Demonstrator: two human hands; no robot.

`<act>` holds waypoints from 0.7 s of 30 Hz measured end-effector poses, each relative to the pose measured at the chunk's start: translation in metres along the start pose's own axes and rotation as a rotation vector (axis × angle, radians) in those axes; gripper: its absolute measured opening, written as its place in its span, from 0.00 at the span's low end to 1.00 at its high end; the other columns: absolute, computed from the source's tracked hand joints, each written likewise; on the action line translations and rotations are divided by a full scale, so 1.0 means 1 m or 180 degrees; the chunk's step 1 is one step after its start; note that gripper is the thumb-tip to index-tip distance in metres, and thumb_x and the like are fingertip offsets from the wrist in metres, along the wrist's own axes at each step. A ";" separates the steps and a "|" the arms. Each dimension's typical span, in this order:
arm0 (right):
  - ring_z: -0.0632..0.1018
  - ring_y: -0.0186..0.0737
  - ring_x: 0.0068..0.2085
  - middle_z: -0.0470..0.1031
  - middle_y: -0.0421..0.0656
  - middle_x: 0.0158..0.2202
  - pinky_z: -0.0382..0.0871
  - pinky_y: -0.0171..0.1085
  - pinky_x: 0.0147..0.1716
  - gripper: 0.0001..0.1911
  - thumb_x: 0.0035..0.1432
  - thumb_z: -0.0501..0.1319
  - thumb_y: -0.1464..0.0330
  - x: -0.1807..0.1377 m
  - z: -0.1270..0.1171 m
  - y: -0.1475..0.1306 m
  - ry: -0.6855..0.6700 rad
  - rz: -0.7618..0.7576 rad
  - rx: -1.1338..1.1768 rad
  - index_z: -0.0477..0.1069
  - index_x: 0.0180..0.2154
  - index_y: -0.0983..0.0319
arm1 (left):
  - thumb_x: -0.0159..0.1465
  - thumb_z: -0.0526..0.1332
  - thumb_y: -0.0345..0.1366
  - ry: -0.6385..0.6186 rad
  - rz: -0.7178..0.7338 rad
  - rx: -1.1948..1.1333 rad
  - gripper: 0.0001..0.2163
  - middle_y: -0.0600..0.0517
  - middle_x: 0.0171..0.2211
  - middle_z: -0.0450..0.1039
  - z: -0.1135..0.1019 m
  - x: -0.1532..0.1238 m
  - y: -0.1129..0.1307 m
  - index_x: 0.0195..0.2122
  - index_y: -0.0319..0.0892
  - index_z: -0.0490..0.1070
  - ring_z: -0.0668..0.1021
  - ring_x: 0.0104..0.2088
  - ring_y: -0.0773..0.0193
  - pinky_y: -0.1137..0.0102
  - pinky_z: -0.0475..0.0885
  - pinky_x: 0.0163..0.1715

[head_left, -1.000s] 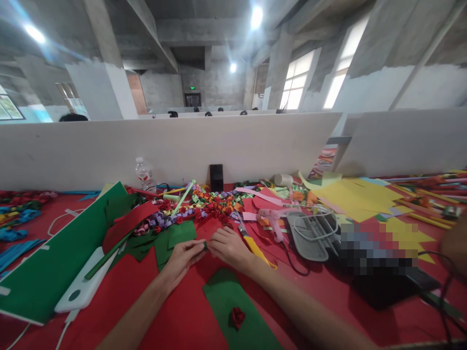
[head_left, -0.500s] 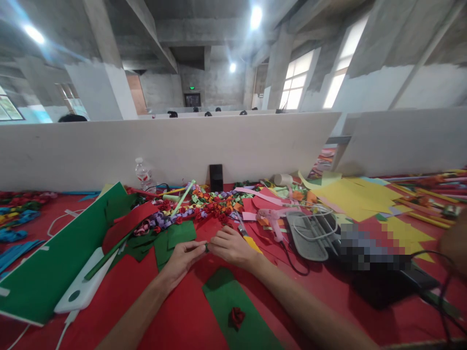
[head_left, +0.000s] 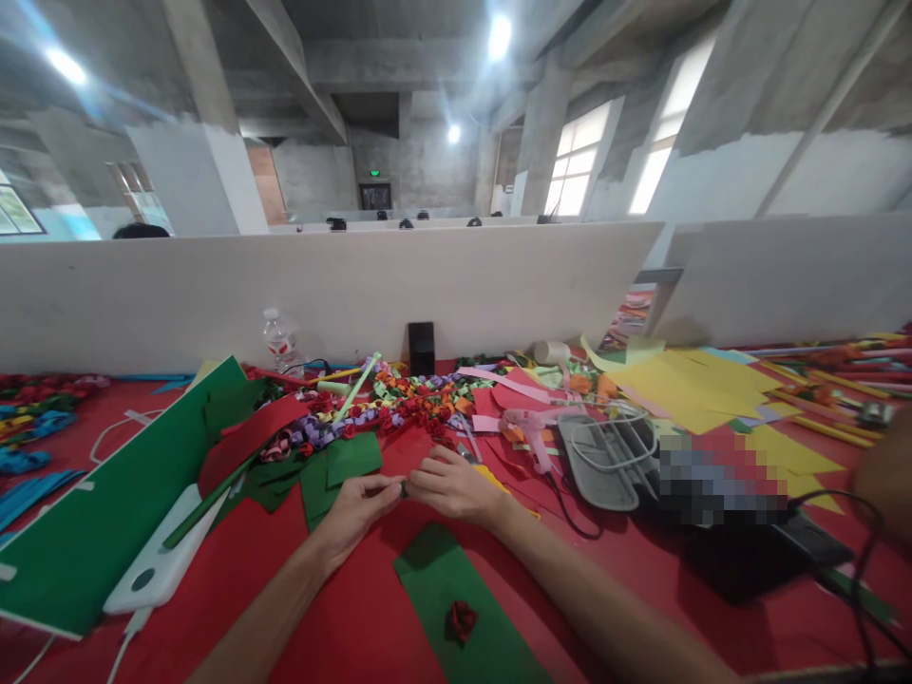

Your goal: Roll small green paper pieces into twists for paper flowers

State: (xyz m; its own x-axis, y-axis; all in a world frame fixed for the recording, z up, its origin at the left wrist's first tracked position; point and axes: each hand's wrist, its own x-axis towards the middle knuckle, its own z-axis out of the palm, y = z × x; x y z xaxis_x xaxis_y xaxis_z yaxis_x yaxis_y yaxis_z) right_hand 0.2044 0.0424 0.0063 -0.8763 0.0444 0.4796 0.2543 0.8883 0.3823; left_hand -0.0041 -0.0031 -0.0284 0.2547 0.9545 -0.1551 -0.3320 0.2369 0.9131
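My left hand point(head_left: 358, 510) and my right hand point(head_left: 454, 486) meet above the red table, fingers closed in a pinch. Between their fingertips is a small dark green piece of paper point(head_left: 404, 487), mostly hidden by the fingers. Just below the hands lies a green paper strip point(head_left: 431, 562), and on it rests a small dark red paper rose point(head_left: 462, 620). Green paper pieces point(head_left: 354, 460) lie beyond my left hand. A yellow utility knife point(head_left: 491, 475) is partly covered by my right hand.
A pink glue gun point(head_left: 536, 439) and grey tray point(head_left: 605, 483) sit to the right. Many coloured paper curls point(head_left: 399, 404) are heaped ahead, before a phone point(head_left: 422, 349) and bottle point(head_left: 277, 340). At left stand a green board point(head_left: 135, 508) and white power strip point(head_left: 153, 560).
Both hands stay pinched at the same spot on the small green paper. My right hand shifts very slightly; the utility knife beside it appears a little moved. The rose stays put.
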 end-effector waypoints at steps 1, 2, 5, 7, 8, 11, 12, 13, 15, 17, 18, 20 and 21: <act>0.68 0.36 0.34 0.72 0.42 0.33 0.57 0.39 0.38 0.10 0.69 0.52 0.72 0.000 0.000 0.000 -0.0007 -0.0009 -0.0002 0.70 0.37 0.63 | 0.52 0.73 0.41 -0.0001 0.0001 0.0000 0.19 0.42 0.38 0.81 0.000 0.000 0.000 0.43 0.36 0.80 0.79 0.38 0.61 0.71 0.71 0.43; 0.68 0.36 0.34 0.72 0.42 0.33 0.57 0.39 0.38 0.10 0.69 0.52 0.72 0.001 -0.001 0.000 -0.0005 -0.0016 -0.0005 0.70 0.37 0.63 | 0.52 0.73 0.41 -0.0005 0.0005 -0.0008 0.20 0.42 0.38 0.81 0.000 0.000 0.000 0.43 0.36 0.80 0.79 0.38 0.61 0.71 0.71 0.43; 0.68 0.36 0.34 0.72 0.42 0.32 0.57 0.40 0.37 0.10 0.69 0.52 0.73 0.002 -0.001 0.001 0.0021 -0.0028 -0.0017 0.70 0.37 0.63 | 0.51 0.73 0.41 -0.0017 0.0014 -0.0066 0.20 0.42 0.38 0.81 0.002 0.000 0.002 0.43 0.36 0.80 0.79 0.39 0.60 0.70 0.71 0.44; 0.68 0.36 0.34 0.72 0.42 0.31 0.58 0.40 0.37 0.10 0.69 0.51 0.73 0.002 -0.001 0.001 0.0027 -0.0021 -0.0024 0.70 0.37 0.63 | 0.50 0.74 0.41 0.0021 -0.0006 -0.0101 0.20 0.42 0.38 0.81 0.002 -0.001 0.003 0.42 0.37 0.81 0.80 0.40 0.60 0.70 0.71 0.46; 0.68 0.36 0.34 0.72 0.42 0.31 0.58 0.40 0.37 0.10 0.69 0.51 0.72 0.002 -0.001 0.001 0.0035 -0.0014 -0.0026 0.70 0.37 0.63 | 0.50 0.74 0.41 0.0038 -0.0020 -0.0113 0.20 0.42 0.38 0.81 0.003 -0.001 0.003 0.41 0.37 0.81 0.80 0.40 0.59 0.69 0.71 0.46; 0.68 0.36 0.34 0.71 0.42 0.31 0.57 0.39 0.37 0.11 0.69 0.52 0.72 0.002 -0.001 0.001 0.0062 0.0013 -0.0022 0.71 0.36 0.63 | 0.49 0.74 0.41 0.0070 -0.0028 -0.0127 0.20 0.42 0.39 0.81 0.004 -0.001 0.004 0.41 0.36 0.81 0.80 0.40 0.59 0.69 0.71 0.46; 0.67 0.36 0.33 0.71 0.42 0.31 0.57 0.39 0.37 0.11 0.69 0.52 0.72 0.002 -0.001 0.001 0.0063 0.0022 -0.0017 0.71 0.36 0.63 | 0.49 0.74 0.41 0.0087 -0.0022 -0.0121 0.20 0.42 0.39 0.81 0.004 -0.001 0.004 0.41 0.36 0.81 0.80 0.40 0.59 0.69 0.71 0.46; 0.67 0.36 0.33 0.71 0.42 0.31 0.57 0.39 0.38 0.11 0.69 0.51 0.72 0.002 -0.001 0.001 0.0064 0.0034 -0.0011 0.71 0.36 0.62 | 0.49 0.74 0.41 0.0112 -0.0019 -0.0111 0.20 0.42 0.39 0.81 0.004 -0.001 0.004 0.41 0.36 0.81 0.80 0.40 0.59 0.70 0.71 0.46; 0.67 0.36 0.33 0.71 0.41 0.31 0.57 0.39 0.38 0.12 0.70 0.51 0.72 0.003 0.000 0.001 0.0050 0.0084 -0.0001 0.70 0.35 0.62 | 0.49 0.74 0.41 0.0164 -0.0004 -0.0099 0.20 0.42 0.38 0.81 0.004 -0.001 0.003 0.41 0.36 0.81 0.80 0.40 0.60 0.70 0.71 0.47; 0.66 0.36 0.33 0.71 0.42 0.32 0.57 0.39 0.38 0.11 0.70 0.51 0.72 0.003 0.000 0.001 0.0042 0.0148 0.0010 0.70 0.36 0.62 | 0.48 0.75 0.41 0.0178 0.0024 -0.0119 0.20 0.42 0.39 0.81 0.004 0.000 0.003 0.40 0.36 0.81 0.80 0.41 0.60 0.70 0.71 0.47; 0.66 0.36 0.33 0.71 0.42 0.32 0.57 0.39 0.38 0.11 0.70 0.51 0.72 0.003 0.000 0.000 0.0048 0.0174 0.0016 0.70 0.36 0.62 | 0.48 0.75 0.41 0.0164 0.0039 -0.0137 0.19 0.42 0.39 0.81 0.004 0.000 0.002 0.40 0.36 0.81 0.80 0.41 0.59 0.69 0.71 0.47; 0.66 0.36 0.33 0.71 0.42 0.33 0.57 0.39 0.38 0.11 0.70 0.51 0.72 0.003 0.001 0.000 0.0053 0.0212 0.0030 0.70 0.36 0.62 | 0.49 0.74 0.41 0.0130 0.0058 -0.0159 0.19 0.42 0.39 0.81 0.003 0.001 0.002 0.40 0.36 0.81 0.80 0.41 0.59 0.69 0.71 0.47; 0.66 0.36 0.33 0.71 0.42 0.32 0.56 0.39 0.38 0.11 0.70 0.51 0.72 0.003 0.001 -0.001 0.0058 0.0235 0.0036 0.69 0.36 0.62 | 0.49 0.75 0.41 0.0142 0.0069 -0.0147 0.19 0.42 0.38 0.81 0.003 0.001 0.001 0.40 0.36 0.81 0.80 0.40 0.59 0.69 0.71 0.47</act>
State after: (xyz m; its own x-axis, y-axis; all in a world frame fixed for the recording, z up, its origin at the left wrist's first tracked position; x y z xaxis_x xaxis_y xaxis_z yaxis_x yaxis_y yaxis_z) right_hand 0.2008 0.0425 0.0065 -0.8477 0.1019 0.5207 0.3133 0.8881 0.3364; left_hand -0.0017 -0.0024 -0.0265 0.2066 0.9664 -0.1530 -0.3788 0.2232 0.8981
